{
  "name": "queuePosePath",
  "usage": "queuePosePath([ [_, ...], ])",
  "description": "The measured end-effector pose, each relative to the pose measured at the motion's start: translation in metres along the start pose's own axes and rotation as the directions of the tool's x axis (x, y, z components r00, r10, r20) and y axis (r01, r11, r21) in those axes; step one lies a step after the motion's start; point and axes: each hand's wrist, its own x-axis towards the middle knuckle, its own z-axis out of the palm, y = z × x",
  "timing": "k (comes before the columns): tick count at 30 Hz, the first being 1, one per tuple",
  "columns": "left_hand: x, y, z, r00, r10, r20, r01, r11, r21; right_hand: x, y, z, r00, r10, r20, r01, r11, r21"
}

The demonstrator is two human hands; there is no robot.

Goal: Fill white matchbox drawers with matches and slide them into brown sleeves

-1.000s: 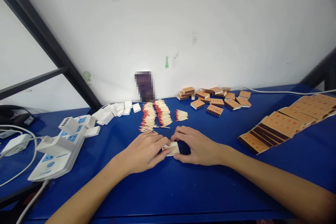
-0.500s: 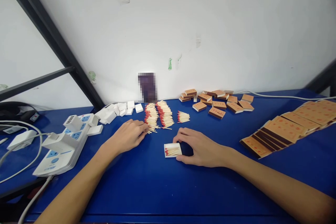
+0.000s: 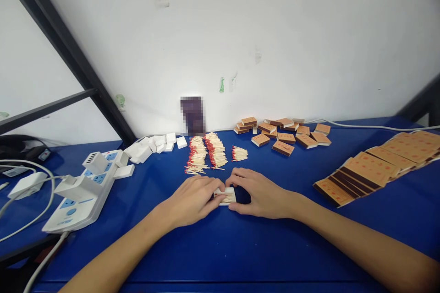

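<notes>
A small white matchbox tray (image 3: pixel 234 195) lies on the blue table with matches (image 3: pixel 228 198) in it. My right hand (image 3: pixel 259 193) grips its right end between thumb and fingers. Over the tray's left end, my left hand (image 3: pixel 195 199) has thumb and fingertips bent together; what they hold is hidden. Behind my hands lie two long rows of red-headed matches, a left row (image 3: pixel 197 153) and a right row (image 3: pixel 216 150). A smaller bunch of matches (image 3: pixel 239 153) sits to their right.
White empty-looking trays (image 3: pixel 140 150) are heaped at the back left. Orange matchbox sleeves (image 3: pixel 283 147) lie scattered at the back right, with overlapping matchboxes (image 3: pixel 371 169) fanned out farther right. A power strip (image 3: pixel 85 210) with plugs and cables occupies the left side. A white wall (image 3: pixel 292 55) stands behind.
My left hand has moved right and toward me, from the left match row to the tray. Several matches at that row's near end have shifted left. My right hand keeps its grip.
</notes>
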Motion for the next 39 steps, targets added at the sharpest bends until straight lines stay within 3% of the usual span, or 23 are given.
queuePosePath([
  [2, 0.000, -0.005, -0.001, 1.000, -0.016, -0.017, 0.016, 0.999, 0.046, 0.000, 0.000, -0.001, 1.000, 0.004, 0.005, -0.004, 1.000, 0.003],
  [6, -0.005, -0.036, -0.015, 0.993, -0.085, -0.084, 0.094, 0.990, 0.108, -0.002, 0.000, -0.002, 1.000, 0.009, 0.011, -0.009, 1.000, -0.005],
  [9, -0.009, -0.057, -0.024, 0.993, -0.098, -0.065, 0.109, 0.970, 0.216, -0.002, 0.001, -0.003, 1.000, 0.006, 0.017, -0.006, 1.000, 0.000],
  [12, -0.010, -0.064, -0.025, 0.996, -0.088, -0.027, 0.092, 0.953, 0.290, -0.002, 0.000, -0.003, 1.000, 0.010, 0.022, -0.010, 1.000, 0.001],
  [24, -0.009, -0.062, -0.022, 0.992, -0.118, 0.037, 0.110, 0.977, 0.185, -0.002, -0.002, -0.004, 0.999, 0.025, 0.030, -0.025, 1.000, 0.008],
  [29, -0.005, -0.023, -0.013, 0.998, -0.060, 0.007, 0.060, 0.998, -0.007, -0.001, 0.001, -0.001, 1.000, 0.015, 0.015, -0.015, 1.000, -0.016],
  [33, 0.000, 0.002, 0.001, 0.999, -0.033, -0.034, 0.031, 0.998, -0.048, 0.000, 0.002, 0.000, 1.000, 0.001, 0.016, -0.001, 1.000, -0.005],
  [39, 0.001, -0.028, 0.005, 0.992, -0.111, -0.056, 0.112, 0.994, 0.012, -0.002, 0.001, -0.002, 1.000, 0.016, 0.025, -0.016, 1.000, 0.007],
])
